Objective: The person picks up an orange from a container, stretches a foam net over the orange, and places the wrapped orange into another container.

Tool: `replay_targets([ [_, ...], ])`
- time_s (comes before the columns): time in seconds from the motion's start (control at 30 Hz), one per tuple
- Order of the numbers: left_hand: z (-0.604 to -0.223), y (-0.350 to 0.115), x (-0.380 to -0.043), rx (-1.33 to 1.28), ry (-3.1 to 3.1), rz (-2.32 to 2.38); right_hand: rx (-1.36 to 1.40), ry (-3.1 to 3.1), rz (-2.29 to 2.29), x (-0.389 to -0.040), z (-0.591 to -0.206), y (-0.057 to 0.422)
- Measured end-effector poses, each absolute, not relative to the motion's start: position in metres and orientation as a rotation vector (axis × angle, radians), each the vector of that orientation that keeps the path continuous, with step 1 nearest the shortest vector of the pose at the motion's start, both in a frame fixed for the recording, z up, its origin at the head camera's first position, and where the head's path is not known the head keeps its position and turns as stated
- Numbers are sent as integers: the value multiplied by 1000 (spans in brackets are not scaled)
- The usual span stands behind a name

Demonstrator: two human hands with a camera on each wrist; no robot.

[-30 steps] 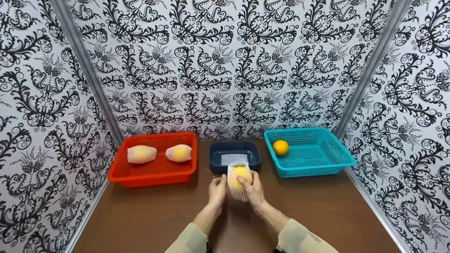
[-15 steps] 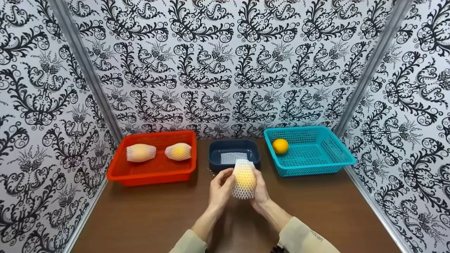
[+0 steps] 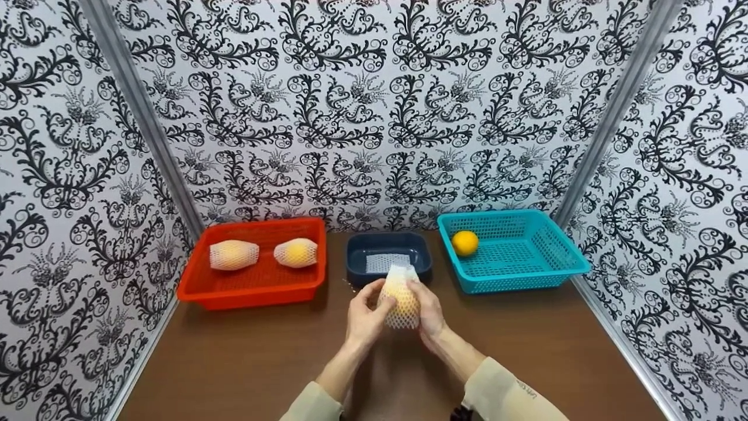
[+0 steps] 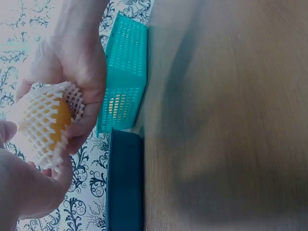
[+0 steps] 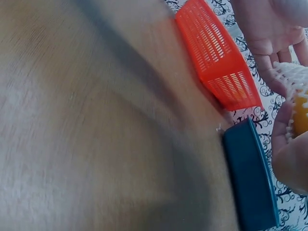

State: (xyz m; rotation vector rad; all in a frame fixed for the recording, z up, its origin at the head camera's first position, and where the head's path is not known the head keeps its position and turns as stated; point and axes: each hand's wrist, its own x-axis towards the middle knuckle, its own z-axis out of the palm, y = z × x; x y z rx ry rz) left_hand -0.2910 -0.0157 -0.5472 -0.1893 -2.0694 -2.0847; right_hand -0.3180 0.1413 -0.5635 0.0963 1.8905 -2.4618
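Note:
An orange in a white foam net sleeve is held between both hands, above the front of the table. My left hand pinches the sleeve's left side, with its thumb across the front. My right hand grips the other side, its thumb near the sleeve's upper part. Bare orange peel shows at the sleeve's open end in the left wrist view. In the right wrist view the wrapped fruit is cut off by the frame edge. Some fingers are hidden behind the fruit.
A red basket at the left holds two net-wrapped fruits. Behind the hands, a dark blue tray contains flat white foam nets. One bare orange lies in the teal basket at the right. Patterned walls surround the table.
The wrapped orange has turned, and the sleeve's upper end now looks narrower. My left hand has come in from beside the sleeve to pinch it. The right hand's thumb has shifted upward.

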Motion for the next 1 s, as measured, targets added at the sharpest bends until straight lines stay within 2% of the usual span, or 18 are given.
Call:
replay_targets([
  [0.27,-549,-19,-293,-181,-2316,-1800,92,2189,-2340,-316,-552,125],
  [0.57,-550,-26,-301,-76,-2285,-1594,-115,2249,-2298,-307,-541,106],
  [0.83,-547,-62,-311,-48,-2258,-1667,-288,2228,-2255,-317,-540,91],
  [1.0,-539,-98,-317,-86,-2330,-1589,-502,2575,-2011,-328,-546,74],
])
